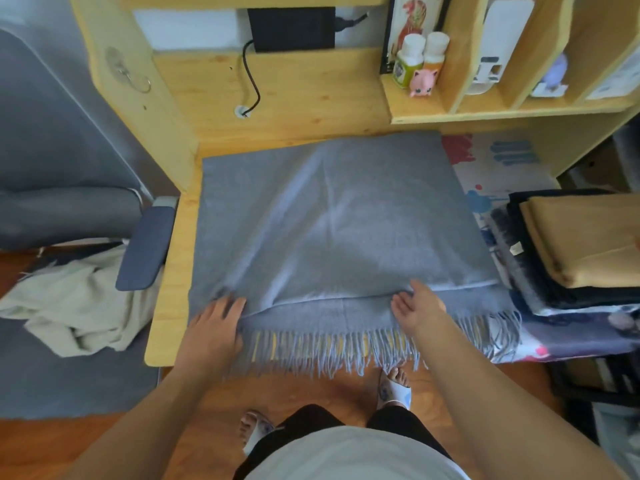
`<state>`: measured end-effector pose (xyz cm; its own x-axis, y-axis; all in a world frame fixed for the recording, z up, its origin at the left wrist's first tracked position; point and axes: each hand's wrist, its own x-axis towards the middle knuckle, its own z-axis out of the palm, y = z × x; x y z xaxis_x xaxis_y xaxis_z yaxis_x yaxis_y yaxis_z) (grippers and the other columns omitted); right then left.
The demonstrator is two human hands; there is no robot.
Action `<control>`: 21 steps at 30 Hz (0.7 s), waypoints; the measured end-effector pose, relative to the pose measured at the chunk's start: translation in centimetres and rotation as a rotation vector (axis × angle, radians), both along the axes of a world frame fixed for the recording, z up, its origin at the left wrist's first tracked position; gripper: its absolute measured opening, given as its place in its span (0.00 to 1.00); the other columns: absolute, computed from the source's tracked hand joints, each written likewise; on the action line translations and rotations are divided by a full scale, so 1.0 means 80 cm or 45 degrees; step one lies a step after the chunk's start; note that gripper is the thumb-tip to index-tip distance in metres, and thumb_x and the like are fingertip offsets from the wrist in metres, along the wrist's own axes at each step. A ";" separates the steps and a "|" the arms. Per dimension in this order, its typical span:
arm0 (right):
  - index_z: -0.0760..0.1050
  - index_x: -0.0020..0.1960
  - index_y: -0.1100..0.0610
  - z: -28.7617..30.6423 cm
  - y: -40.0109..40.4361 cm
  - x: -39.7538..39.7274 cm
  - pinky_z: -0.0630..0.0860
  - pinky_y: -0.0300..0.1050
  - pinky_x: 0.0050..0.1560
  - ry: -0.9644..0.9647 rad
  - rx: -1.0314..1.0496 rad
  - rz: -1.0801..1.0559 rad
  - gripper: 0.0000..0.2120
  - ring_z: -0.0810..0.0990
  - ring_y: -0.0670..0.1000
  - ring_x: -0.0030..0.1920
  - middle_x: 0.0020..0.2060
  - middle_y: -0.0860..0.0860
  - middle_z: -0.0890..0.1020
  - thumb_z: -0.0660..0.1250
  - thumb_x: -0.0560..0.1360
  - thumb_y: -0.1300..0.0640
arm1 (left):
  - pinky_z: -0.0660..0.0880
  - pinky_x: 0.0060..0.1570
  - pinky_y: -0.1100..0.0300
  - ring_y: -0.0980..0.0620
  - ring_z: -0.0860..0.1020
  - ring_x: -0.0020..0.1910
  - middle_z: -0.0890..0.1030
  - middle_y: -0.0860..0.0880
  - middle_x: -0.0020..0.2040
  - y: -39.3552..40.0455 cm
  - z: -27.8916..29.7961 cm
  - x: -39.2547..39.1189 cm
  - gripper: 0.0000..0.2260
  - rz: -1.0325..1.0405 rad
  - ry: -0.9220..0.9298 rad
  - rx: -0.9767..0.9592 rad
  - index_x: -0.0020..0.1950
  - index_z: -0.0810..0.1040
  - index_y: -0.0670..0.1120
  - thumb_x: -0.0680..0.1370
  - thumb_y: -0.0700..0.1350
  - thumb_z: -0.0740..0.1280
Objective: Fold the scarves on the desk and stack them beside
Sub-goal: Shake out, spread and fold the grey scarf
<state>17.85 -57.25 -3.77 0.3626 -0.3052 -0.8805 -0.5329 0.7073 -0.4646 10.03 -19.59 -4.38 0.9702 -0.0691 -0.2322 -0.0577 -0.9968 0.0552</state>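
Grey fringed scarf (339, 216) spread folded on wooden tabletop (169, 271), left hand (214, 323) and right hand (419, 306) flat, fingers straight, at its near fold, folded scarf stack (575, 247) just right, chair armrest (145, 247) left, bottles (419, 57) on shelf behind.

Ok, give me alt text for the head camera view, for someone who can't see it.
Two hands, left hand and right hand, rest flat on a grey fringed scarf spread over a wooden desk. A stack of folded scarves sits to its right.
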 end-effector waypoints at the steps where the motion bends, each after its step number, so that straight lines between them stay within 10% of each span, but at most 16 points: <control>1: 0.72 0.57 0.58 -0.002 -0.003 0.007 0.76 0.45 0.48 0.001 0.022 0.020 0.10 0.77 0.50 0.41 0.46 0.55 0.78 0.66 0.82 0.53 | 0.79 0.52 0.46 0.42 0.75 0.66 0.76 0.46 0.66 0.001 -0.002 0.004 0.22 0.008 0.013 -0.003 0.68 0.75 0.47 0.74 0.44 0.71; 6: 0.70 0.41 0.53 0.011 -0.024 0.031 0.74 0.38 0.27 -0.022 -0.116 0.098 0.11 0.74 0.47 0.29 0.19 0.50 0.75 0.64 0.82 0.57 | 0.76 0.45 0.50 0.43 0.77 0.57 0.76 0.45 0.57 -0.001 0.007 0.022 0.06 0.028 0.109 0.008 0.57 0.75 0.44 0.81 0.41 0.62; 10: 0.76 0.49 0.60 0.047 -0.023 -0.003 0.82 0.51 0.44 -0.257 -0.393 -0.103 0.03 0.80 0.54 0.42 0.43 0.56 0.81 0.65 0.78 0.65 | 0.68 0.39 0.54 0.45 0.76 0.49 0.73 0.46 0.53 0.004 0.008 0.018 0.04 0.054 0.059 -0.078 0.53 0.73 0.45 0.83 0.45 0.61; 15: 0.75 0.54 0.65 0.007 -0.016 -0.057 0.81 0.43 0.27 -0.091 -0.332 -0.095 0.06 0.81 0.55 0.42 0.49 0.63 0.80 0.65 0.77 0.70 | 0.77 0.48 0.49 0.44 0.78 0.58 0.75 0.48 0.57 0.002 0.004 0.012 0.15 0.056 0.022 -0.071 0.57 0.76 0.49 0.81 0.59 0.63; 21: 0.73 0.56 0.59 -0.007 -0.042 -0.051 0.79 0.47 0.43 -0.152 -0.117 -0.131 0.07 0.81 0.54 0.48 0.51 0.57 0.79 0.64 0.79 0.63 | 0.78 0.48 0.50 0.44 0.77 0.60 0.72 0.45 0.62 -0.009 0.009 0.025 0.12 -0.092 0.127 0.237 0.64 0.71 0.49 0.81 0.44 0.62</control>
<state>13.75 -60.59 -4.30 0.4254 -0.4231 -0.8000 -0.3972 0.7070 -0.5852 12.01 -20.34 -3.68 0.9359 -0.0847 -0.3420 -0.1331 -0.9838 -0.1204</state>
